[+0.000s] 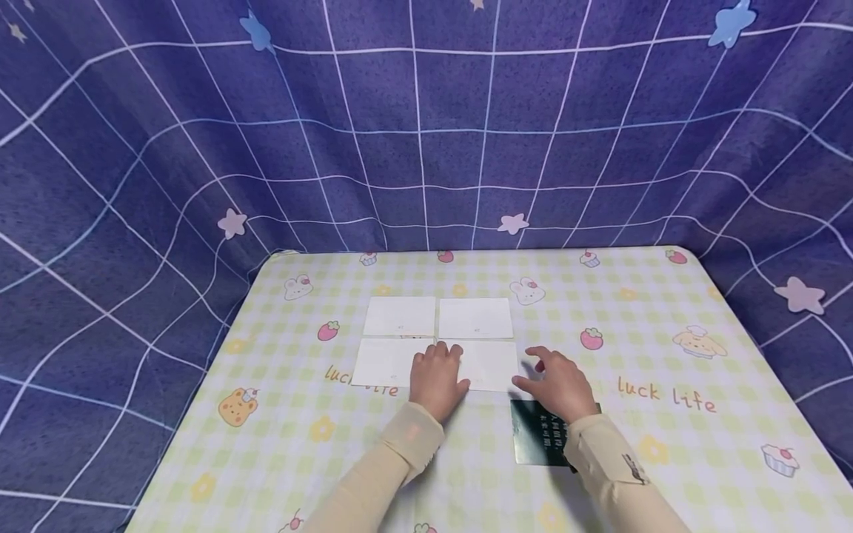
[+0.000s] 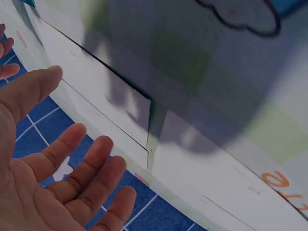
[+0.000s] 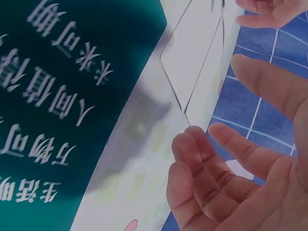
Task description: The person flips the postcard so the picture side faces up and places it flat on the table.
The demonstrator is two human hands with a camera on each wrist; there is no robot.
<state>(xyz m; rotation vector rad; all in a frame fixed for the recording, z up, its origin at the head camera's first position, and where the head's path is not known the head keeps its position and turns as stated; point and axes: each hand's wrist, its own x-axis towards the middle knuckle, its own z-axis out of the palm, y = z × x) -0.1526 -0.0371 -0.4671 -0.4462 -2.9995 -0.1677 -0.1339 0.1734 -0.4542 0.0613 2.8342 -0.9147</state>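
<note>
Four white cards lie flat in a two-by-two block: upper left card (image 1: 400, 316), upper right card (image 1: 474, 318), lower left card (image 1: 380, 363) and lower right card (image 1: 496, 363). My left hand (image 1: 437, 381) is over the inner edges of the lower pair, its fingers spread and loosely bent with nothing held in the left wrist view. To the right of the block hovers my right hand (image 1: 563, 385), thumb apart from relaxed fingers and nothing between them. Partly hidden beneath that hand and wrist is a dark green card (image 1: 529, 437) printed with white Chinese characters.
A pale checked tablecloth (image 1: 266, 474) with cartoon animals, strawberries and "luck life" lettering covers the table. Behind and at both sides hangs a blue grid-patterned curtain (image 1: 453, 163) with stars. Both forearms wear cream sleeves (image 1: 363, 485).
</note>
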